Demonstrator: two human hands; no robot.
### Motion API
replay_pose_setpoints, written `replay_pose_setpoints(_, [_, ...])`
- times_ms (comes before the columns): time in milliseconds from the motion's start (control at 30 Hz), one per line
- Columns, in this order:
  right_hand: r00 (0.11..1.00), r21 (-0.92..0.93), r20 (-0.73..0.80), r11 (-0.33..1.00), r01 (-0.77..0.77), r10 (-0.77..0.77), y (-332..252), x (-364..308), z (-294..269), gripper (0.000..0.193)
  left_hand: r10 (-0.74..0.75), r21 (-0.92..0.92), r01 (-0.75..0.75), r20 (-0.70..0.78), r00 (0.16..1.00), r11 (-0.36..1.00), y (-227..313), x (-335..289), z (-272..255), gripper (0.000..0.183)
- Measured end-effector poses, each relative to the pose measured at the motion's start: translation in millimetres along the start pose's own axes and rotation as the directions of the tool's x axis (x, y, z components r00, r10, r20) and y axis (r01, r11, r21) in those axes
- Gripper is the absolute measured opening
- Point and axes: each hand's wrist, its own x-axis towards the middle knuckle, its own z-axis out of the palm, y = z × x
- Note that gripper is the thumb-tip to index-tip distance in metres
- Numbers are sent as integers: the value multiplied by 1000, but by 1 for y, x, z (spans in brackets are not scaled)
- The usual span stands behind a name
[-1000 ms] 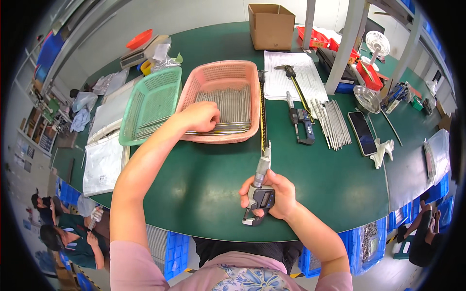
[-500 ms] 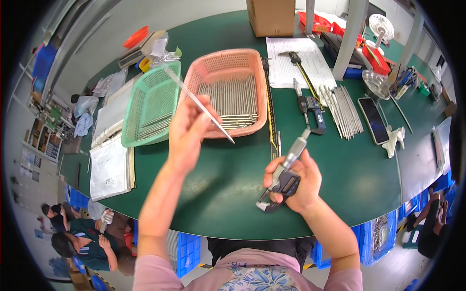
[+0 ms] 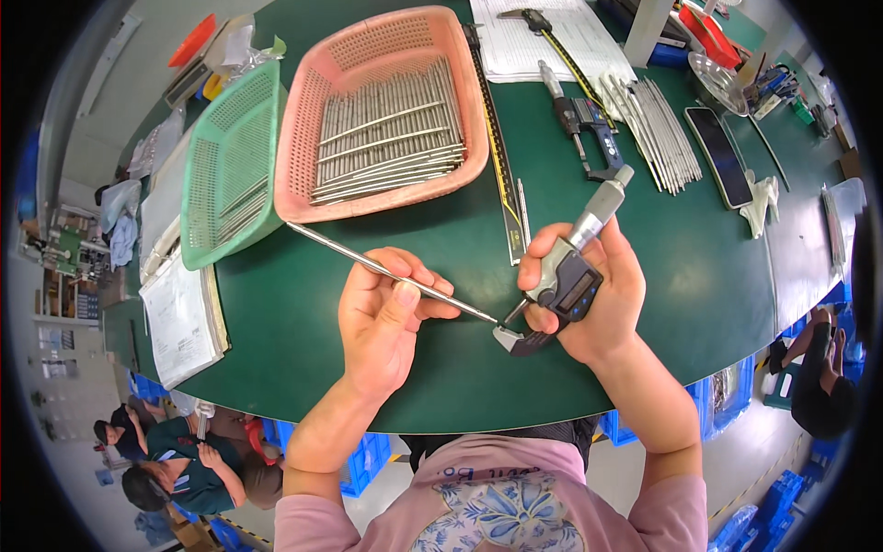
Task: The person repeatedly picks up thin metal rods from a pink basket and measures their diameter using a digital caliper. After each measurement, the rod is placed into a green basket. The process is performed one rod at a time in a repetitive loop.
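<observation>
A thin metal rod (image 3: 345, 253) is pinched between the thumb and fingers of my left hand (image 3: 382, 322). It slants down to the right, and its tip lies at the jaws of a digital micrometer (image 3: 572, 283). Whether the tip touches the jaws I cannot tell. My right hand (image 3: 602, 304) grips the micrometer by its frame, with the thimble pointing up and away. Beyond my left hand stands a pink basket (image 3: 292, 175) holding many similar rods (image 3: 391, 124). A green basket (image 3: 198, 184) left of it holds several rods.
A long caliper (image 3: 501, 175) lies right of the pink basket. Farther right are a second micrometer (image 3: 589, 129), a row of rods (image 3: 653, 133), a phone (image 3: 717, 156) and a white glove (image 3: 760, 207). Papers (image 3: 184, 322) lie at the left. Other people (image 3: 189, 460) sit at the lower left.
My left hand has come down from beside the pink basket, bringing the rod's tip to the micrometer jaws. My right hand has shifted slightly up and right. The view has tilted nearer.
</observation>
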Motion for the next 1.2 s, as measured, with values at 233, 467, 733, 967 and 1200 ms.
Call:
replay_pose_setpoints(233, [999,-25,2,999,-46,46,0,0,2,68,-26,-1,26,24,999,1000,-3,-2,0,14])
replay_pose_setpoints(467, [999,-54,3,998,-41,41,1,1,1,66,-30,21,29,43,999,999,-5,-2,-1,13])
replay_pose_setpoints(733, [1000,-93,3,996,-11,11,2,-1,3,67,-40,16,39,50,998,999,-5,-3,-1,14])
replay_pose_setpoints(967, [1000,-178,6,984,-3,5,-1,-3,4,65,-31,-17,32,52,998,999,-5,-3,0,18])
replay_pose_setpoints(1200, [999,-210,-20,977,-34,31,-1,-3,6,64,-225,145,202,171,959,969,-12,-10,9,16])
